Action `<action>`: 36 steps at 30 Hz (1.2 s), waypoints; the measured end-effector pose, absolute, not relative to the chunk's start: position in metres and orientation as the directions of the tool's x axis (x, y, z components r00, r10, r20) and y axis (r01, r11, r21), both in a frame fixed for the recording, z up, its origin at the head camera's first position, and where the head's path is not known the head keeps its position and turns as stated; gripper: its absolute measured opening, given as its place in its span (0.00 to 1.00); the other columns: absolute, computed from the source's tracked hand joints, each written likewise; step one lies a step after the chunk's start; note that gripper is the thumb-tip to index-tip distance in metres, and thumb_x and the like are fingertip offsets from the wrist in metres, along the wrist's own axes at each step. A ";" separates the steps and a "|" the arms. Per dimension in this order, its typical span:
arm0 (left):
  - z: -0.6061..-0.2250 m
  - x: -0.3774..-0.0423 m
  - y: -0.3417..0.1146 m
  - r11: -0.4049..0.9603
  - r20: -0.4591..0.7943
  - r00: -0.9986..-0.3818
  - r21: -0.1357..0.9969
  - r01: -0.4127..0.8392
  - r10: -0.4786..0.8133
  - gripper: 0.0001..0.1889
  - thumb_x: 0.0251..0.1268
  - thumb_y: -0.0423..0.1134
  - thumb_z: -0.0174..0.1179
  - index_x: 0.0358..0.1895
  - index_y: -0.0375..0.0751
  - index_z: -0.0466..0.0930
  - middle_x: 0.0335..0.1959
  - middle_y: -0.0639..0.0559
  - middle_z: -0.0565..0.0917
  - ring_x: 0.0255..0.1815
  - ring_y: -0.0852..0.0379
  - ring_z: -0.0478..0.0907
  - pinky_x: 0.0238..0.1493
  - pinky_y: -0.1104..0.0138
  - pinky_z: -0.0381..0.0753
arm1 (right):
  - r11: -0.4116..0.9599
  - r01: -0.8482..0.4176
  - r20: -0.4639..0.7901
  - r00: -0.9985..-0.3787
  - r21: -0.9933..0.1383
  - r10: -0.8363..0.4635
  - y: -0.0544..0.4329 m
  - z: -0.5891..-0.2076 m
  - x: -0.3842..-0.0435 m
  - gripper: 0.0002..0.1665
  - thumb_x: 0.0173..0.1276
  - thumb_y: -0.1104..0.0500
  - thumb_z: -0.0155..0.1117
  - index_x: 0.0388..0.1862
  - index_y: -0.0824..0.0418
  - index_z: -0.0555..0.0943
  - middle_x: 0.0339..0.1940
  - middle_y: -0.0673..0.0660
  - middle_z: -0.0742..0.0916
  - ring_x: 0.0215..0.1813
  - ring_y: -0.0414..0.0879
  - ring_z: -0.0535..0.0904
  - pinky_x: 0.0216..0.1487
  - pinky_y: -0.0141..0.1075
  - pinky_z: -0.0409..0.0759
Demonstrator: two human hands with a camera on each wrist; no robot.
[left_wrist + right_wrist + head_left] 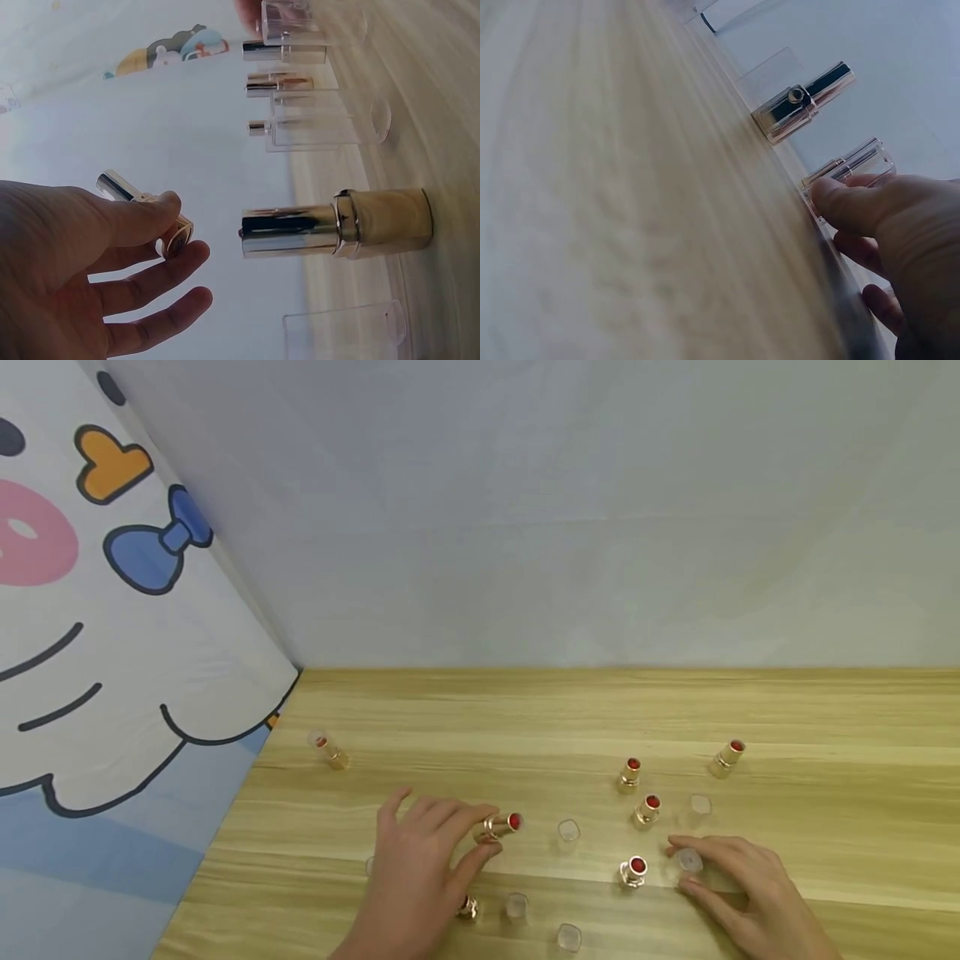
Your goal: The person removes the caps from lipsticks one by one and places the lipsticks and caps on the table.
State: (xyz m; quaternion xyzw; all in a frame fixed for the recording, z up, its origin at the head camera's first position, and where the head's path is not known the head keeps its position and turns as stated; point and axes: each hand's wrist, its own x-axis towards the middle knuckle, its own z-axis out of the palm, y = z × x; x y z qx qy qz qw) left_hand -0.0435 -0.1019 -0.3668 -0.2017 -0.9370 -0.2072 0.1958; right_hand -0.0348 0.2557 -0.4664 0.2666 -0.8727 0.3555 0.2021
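My left hand (420, 868) pinches a gold lipstick (498, 827) between thumb and fingers, held tilted above the table with its red end to the right. In the left wrist view this lipstick (120, 185) is off the surface, the other fingers loosely spread. My right hand (750, 885) has its thumb and index finger around a clear cap (689, 860) standing on the table; the right wrist view shows the cap (885, 159) at the fingertips. Between the hands stands an uncapped gold lipstick (633, 870). Another lipstick (468, 907) is partly hidden by the left hand.
More uncapped lipsticks (647, 810) stand at the right, one farther back (727, 758). Clear caps (568, 831) are scattered over the wooden table (465, 718). At the far left stands a lipstick with a clear cap over it (330, 752). A pale cloth wall (562, 527) rises behind.
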 end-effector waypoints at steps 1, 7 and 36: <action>-0.366 -0.044 -0.103 0.834 0.447 -0.846 0.315 0.452 0.290 0.18 0.52 0.45 0.81 0.48 0.56 0.90 0.40 0.64 0.90 0.45 0.61 0.84 0.66 0.39 0.70 | 0.604 -0.606 0.539 -0.779 -0.518 -0.321 0.256 -0.467 -0.034 0.38 0.41 0.70 0.84 0.56 0.56 0.87 0.55 0.38 0.89 0.62 0.21 0.75 0.68 0.20 0.58; -0.363 -0.046 -0.111 0.833 0.436 -0.868 0.368 0.414 0.239 0.18 0.52 0.44 0.81 0.48 0.57 0.90 0.42 0.64 0.91 0.47 0.62 0.86 0.67 0.40 0.70 | 0.598 -0.595 0.532 -0.789 -0.536 -0.309 0.255 -0.468 -0.033 0.39 0.39 0.71 0.83 0.57 0.57 0.87 0.53 0.40 0.90 0.62 0.21 0.75 0.68 0.21 0.58; -0.386 -0.050 -0.181 0.745 0.220 -0.972 0.662 0.087 -0.082 0.14 0.59 0.37 0.77 0.48 0.54 0.90 0.38 0.64 0.88 0.43 0.62 0.83 0.54 0.60 0.82 | 0.400 -0.823 0.789 -0.533 -0.402 -0.304 0.227 -0.391 -0.043 0.31 0.77 0.46 0.64 0.51 0.76 0.83 0.62 0.45 0.88 0.68 0.31 0.78 0.71 0.24 0.68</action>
